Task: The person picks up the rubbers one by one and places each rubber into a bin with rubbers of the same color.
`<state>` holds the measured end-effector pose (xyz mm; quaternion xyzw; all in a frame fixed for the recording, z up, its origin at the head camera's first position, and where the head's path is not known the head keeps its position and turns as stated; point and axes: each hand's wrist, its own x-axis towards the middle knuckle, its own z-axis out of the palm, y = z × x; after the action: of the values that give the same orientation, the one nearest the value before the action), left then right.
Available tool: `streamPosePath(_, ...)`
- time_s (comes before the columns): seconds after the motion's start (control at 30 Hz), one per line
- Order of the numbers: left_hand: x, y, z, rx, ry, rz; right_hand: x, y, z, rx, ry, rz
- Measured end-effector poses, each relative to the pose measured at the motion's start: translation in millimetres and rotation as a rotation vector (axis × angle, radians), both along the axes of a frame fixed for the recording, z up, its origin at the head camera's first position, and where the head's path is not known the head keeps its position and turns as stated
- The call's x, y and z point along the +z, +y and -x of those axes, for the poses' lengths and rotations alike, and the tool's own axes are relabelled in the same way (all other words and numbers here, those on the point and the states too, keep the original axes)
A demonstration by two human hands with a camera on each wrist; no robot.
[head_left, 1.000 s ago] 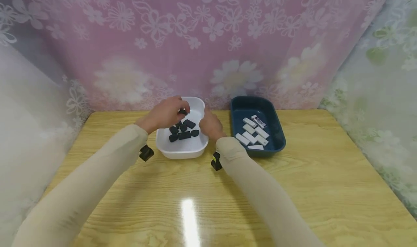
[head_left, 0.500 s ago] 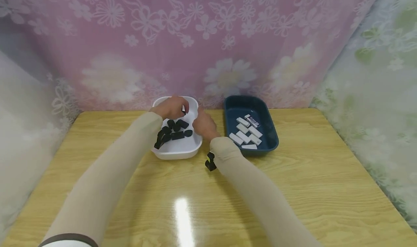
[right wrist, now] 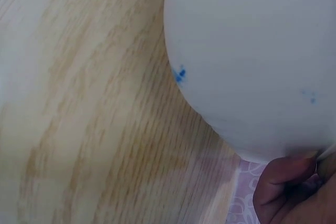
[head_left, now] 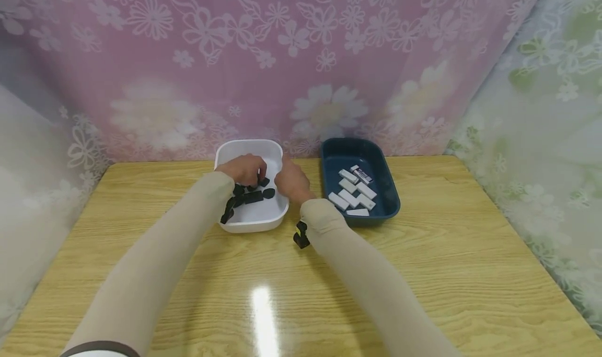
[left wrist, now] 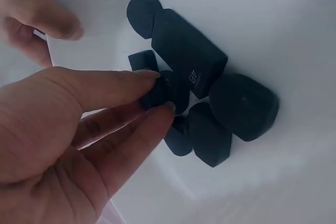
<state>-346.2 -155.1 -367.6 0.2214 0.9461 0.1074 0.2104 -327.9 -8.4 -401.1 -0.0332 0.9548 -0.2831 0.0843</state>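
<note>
My left hand (head_left: 244,170) reaches down into the white basin (head_left: 263,215). In the left wrist view its thumb and fingertips pinch a small black eraser (left wrist: 152,97), partly hidden by them. Several other black erasers lie close around it on the basin floor, among them a long block eraser (left wrist: 189,51) marked 4B and a rounded eraser (left wrist: 244,106). My right hand (head_left: 292,182) grips the basin's right rim. The right wrist view shows its curled fingers at the edge of the basin's blue-specked outer wall (right wrist: 252,66).
To the right stands a dark blue basin (head_left: 389,182) with several white erasers (head_left: 348,197) in it. Both basins sit at the back of the wooden table (head_left: 329,284), against a pink flowered cloth (head_left: 263,85).
My left hand has come down from the back part of the white basin onto the black erasers. My right hand has stayed on the rim, while the head view has shifted slightly.
</note>
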Motion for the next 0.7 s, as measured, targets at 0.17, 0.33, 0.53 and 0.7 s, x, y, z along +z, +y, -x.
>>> streamPosePath(0.17,-1.0,-1,-0.7,0.030,-0.028,0.018,-1.3,0,1.8,-0.003,-0.024,-0.028)
streamPosePath(0.33,8.7,0,0.4,0.039,-0.008,0.034,-0.1,6,6.4,-0.006,-0.043,-0.042)
streamPosePath(0.53,25.1,2,-7.2,0.032,0.103,-0.051,-3.1,22,14.5,0.020,-0.065,-0.001)
streamPosePath(0.7,31.4,8,-22.9,0.094,0.204,-0.166,-4.9,35,21.9,0.033,-0.069,0.030)
